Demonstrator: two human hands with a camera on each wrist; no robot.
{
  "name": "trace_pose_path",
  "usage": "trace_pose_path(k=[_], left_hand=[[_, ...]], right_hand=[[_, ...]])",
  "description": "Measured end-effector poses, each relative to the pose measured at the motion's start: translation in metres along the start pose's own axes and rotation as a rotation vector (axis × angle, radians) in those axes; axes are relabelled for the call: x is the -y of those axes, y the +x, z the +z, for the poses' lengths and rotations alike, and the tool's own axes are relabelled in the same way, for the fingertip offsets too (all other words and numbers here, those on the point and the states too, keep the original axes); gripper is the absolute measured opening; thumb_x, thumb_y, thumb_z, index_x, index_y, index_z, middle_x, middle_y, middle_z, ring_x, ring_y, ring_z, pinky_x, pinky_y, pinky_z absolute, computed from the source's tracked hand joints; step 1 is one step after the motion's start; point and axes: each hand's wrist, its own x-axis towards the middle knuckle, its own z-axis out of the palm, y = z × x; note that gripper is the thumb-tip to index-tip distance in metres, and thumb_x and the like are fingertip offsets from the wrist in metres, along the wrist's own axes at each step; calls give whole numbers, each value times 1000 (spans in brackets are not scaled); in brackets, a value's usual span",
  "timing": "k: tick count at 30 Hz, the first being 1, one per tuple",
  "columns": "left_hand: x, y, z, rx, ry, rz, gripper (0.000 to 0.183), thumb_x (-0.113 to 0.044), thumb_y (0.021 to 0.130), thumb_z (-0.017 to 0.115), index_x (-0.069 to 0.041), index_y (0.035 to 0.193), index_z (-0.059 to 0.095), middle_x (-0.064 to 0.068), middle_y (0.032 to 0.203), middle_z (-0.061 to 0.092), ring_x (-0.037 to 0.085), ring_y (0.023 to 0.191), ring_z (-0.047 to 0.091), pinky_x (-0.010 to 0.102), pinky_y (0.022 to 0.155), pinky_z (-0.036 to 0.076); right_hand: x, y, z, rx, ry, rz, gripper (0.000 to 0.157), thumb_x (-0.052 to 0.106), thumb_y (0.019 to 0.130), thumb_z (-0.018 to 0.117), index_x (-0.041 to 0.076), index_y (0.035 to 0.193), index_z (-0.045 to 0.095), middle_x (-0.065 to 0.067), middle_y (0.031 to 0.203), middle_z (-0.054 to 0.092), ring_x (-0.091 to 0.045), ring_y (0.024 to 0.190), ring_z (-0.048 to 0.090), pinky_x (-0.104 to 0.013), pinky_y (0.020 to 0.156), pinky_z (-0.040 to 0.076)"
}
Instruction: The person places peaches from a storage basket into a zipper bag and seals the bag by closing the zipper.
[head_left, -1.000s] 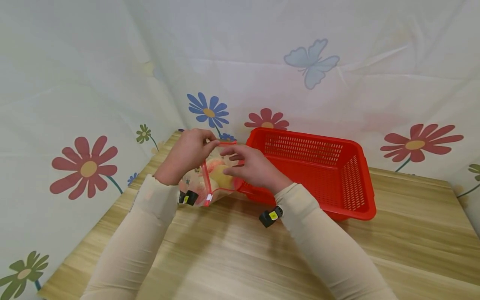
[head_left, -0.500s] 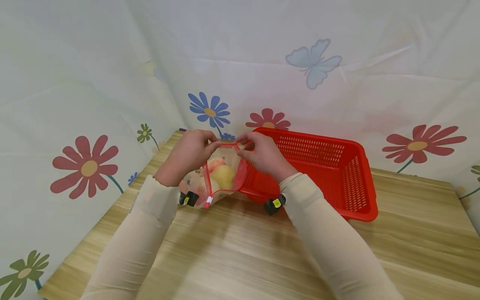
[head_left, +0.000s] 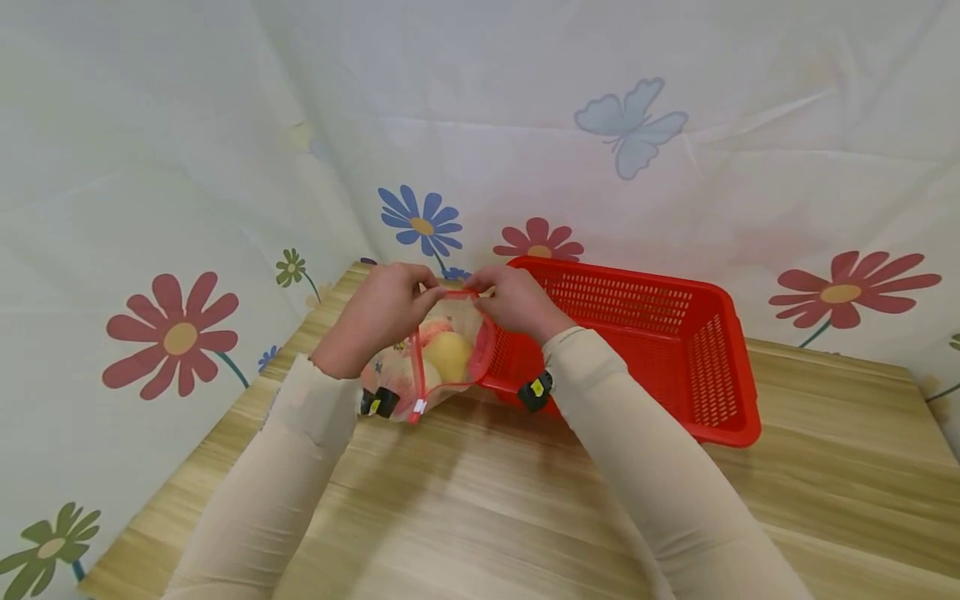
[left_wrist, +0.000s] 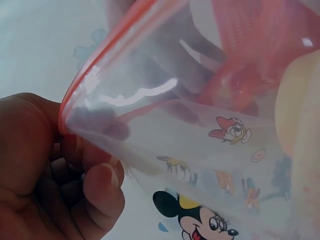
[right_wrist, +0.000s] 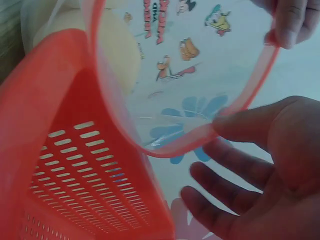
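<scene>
A clear zip bag (head_left: 457, 308) with a red zip edge stands with its mouth spread. Inside lie a yellow round fruit (head_left: 447, 356) and a pinkish one (head_left: 435, 331), seen through the opening. My left hand (head_left: 386, 307) pinches the zip edge at the far left corner; the left wrist view shows thumb and fingers on that corner, beside cartoon prints on the film. My right hand (head_left: 513, 300) pinches the same edge farther right. In the right wrist view, the right thumb and index finger (right_wrist: 235, 160) grip the red strip, other fingers spread. A white zip slider (head_left: 418, 407) sits at the near corner.
A red plastic basket (head_left: 742, 400) with slotted walls stands right of the bag, its left end against the bag. The wooden table (head_left: 480, 517) stretches in front. Flower-printed cloth (head_left: 480, 125) hangs behind and at the left.
My right hand has moved from above the bag's right side to its far edge and taken hold of the zip strip. The left hand keeps its grip.
</scene>
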Motion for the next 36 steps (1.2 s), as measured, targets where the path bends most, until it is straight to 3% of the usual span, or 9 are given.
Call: trace_pose_path(k=[9,14,19,24,30,36], left_hand=[[-2,-8,3,-22,-4,12,20,-27,93,63,-9,99,70,3,58,53,18,50,48,28,48,42],[-2,-20,7,-34,-14,-7,30,-33,89,67,-9,103,55,2,56,43,17,46,41,27,44,36],[1,-36,11,-34,25,-42,41,-43,85,71,-9,84,48,1,55,38,16,47,38,27,46,32],[2,-53,14,65,69,-45,48,-45,83,73,-13,61,45,-3,51,34,12,46,34,27,48,28],[1,-77,21,206,203,-18,54,-55,72,77,-16,51,46,-7,45,37,10,42,36,26,45,28],[-1,-91,26,295,243,1,41,-36,75,79,-18,52,51,-9,46,37,9,47,36,24,46,28]], right_hand=[[-1,1,2,-93,-24,9,27,22,89,69,19,116,69,3,109,68,-17,89,58,-25,78,57],[-1,2,3,-121,-32,7,23,21,88,70,18,111,71,2,105,69,-17,88,58,-26,77,57],[0,5,3,-138,-53,-2,21,18,89,68,16,109,72,-1,104,70,-18,89,58,-29,77,57],[1,6,4,-143,-54,9,21,18,88,69,15,108,73,-2,103,71,-18,87,58,-29,76,58],[4,7,4,-139,-53,18,22,19,87,71,14,108,73,-2,101,71,-19,86,59,-30,75,58],[6,8,4,-132,-65,26,22,18,86,72,13,108,72,-2,102,70,-19,86,60,-29,74,58]])
